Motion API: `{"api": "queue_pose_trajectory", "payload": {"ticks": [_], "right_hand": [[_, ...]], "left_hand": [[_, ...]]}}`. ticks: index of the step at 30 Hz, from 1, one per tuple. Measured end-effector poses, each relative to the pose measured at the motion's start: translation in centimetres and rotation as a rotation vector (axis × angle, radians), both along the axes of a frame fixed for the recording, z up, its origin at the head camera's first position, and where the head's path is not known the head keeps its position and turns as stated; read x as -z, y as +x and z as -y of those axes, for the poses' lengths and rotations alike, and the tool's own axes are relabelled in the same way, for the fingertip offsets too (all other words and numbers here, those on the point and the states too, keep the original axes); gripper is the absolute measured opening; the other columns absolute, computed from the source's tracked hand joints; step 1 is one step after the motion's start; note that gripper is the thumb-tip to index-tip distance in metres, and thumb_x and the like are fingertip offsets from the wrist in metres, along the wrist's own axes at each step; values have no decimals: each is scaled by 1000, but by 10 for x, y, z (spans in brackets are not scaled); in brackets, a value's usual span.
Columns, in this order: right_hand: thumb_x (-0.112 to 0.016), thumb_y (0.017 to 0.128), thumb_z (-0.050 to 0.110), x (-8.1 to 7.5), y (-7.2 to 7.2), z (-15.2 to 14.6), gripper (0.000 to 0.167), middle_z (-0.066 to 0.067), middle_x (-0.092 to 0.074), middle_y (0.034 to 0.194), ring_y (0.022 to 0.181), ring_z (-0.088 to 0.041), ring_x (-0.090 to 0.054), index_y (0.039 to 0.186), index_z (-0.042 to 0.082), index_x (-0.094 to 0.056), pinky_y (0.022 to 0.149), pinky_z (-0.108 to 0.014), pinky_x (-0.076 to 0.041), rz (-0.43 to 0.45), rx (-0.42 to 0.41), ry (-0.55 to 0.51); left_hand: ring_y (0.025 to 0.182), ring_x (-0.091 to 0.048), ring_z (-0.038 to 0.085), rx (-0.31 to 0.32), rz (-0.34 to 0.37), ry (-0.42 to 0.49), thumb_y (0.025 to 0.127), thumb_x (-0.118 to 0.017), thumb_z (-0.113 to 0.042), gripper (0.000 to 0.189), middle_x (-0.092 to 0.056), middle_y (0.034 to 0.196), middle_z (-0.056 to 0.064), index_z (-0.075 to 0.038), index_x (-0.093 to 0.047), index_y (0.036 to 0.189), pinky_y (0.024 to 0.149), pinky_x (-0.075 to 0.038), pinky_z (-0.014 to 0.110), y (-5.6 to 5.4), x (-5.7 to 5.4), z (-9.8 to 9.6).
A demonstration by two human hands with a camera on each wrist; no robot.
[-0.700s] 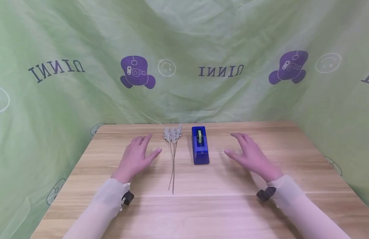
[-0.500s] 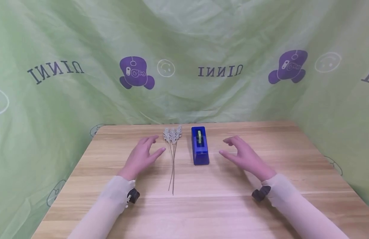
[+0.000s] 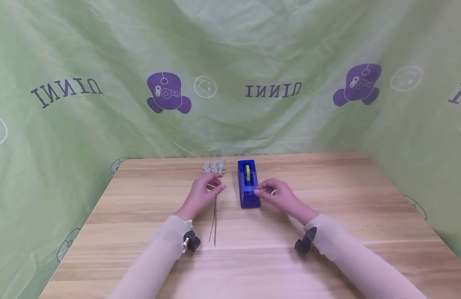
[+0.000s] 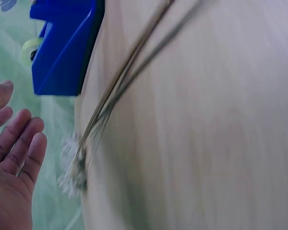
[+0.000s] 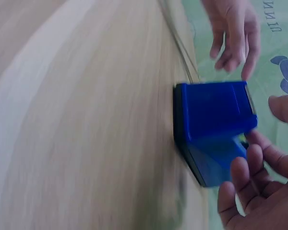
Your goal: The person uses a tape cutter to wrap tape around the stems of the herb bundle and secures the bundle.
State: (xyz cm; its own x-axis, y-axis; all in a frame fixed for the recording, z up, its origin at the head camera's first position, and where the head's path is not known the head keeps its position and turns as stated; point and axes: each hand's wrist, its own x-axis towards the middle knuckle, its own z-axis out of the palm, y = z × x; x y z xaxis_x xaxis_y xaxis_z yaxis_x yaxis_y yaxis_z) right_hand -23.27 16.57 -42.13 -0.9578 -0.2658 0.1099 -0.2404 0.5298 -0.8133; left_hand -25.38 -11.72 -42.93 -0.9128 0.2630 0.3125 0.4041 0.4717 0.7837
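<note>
A blue tape dispenser (image 3: 250, 200) with a small pale yellow-green tape roll (image 3: 247, 172) stands on the wooden table. To its left lie several thin-stemmed artificial flower sprigs (image 3: 215, 167) with fluffy grey heads, their stems (image 4: 116, 88) crossing one another. My left hand (image 3: 201, 193) hovers over the upper stems, hiding part of them; its fingers are loosely bent with nothing between them. At the dispenser's front right my right hand (image 3: 280, 197) has its thumb and index fingertip by the cutting end. In the right wrist view its thumb (image 5: 282, 109) is apart from the fingers.
Behind the table (image 3: 140, 257) hangs a green printed cloth (image 3: 230, 120), which also runs down both sides. Each wrist carries a small black camera, one on the left (image 3: 192, 241) and one on the right (image 3: 306, 241).
Both hands have moved inward, the left over the flower stems and the right to the front of the tape dispenser. Their fingers have drawn closer together. The sprigs and the dispenser stay in place.
</note>
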Motion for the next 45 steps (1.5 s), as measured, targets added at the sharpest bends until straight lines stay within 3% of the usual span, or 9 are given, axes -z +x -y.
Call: {"api": "queue_pose_trajectory", "payload": {"ticks": [6,16,29,38,45], "right_hand": [[-75,96,21,4,-3,12,23,-12,-73,97,88,-16,-61,107,0,-75,78,-26,-51,71,12,-38],[-74,98,20,6,-3,19,22,-14,-75,101,93,-19,-63,105,0,-74,82,-29,-51,105,67,-103],[-74,97,16,5,-3,26,18,-16,-77,110,99,-20,-68,105,0,-76,85,-26,-54,204,114,-161],[-75,96,13,5,-4,28,15,-15,-74,110,101,-22,-64,103,0,-76,86,-27,-51,175,153,-155],[-74,96,13,7,-1,27,13,-13,-72,108,99,-20,-62,102,1,-74,87,-28,-48,109,168,-167]], "left_hand": [[98,-72,28,-1,17,69,95,-74,-8,37,-75,105,16,2,-67,131,87,-61,31,-4,11,-19],[103,-72,33,13,13,164,96,-74,-8,39,-73,111,21,1,-67,133,93,-62,37,-13,19,-46],[106,-70,34,-6,30,159,93,-75,-3,41,-70,114,21,1,-66,134,95,-61,39,-13,20,-58],[105,-70,33,-2,25,180,93,-75,-3,43,-68,113,20,1,-66,135,95,-61,37,-15,25,-61],[106,-69,34,2,25,198,94,-74,-1,44,-66,115,21,1,-65,136,97,-61,41,-16,27,-64]]}}
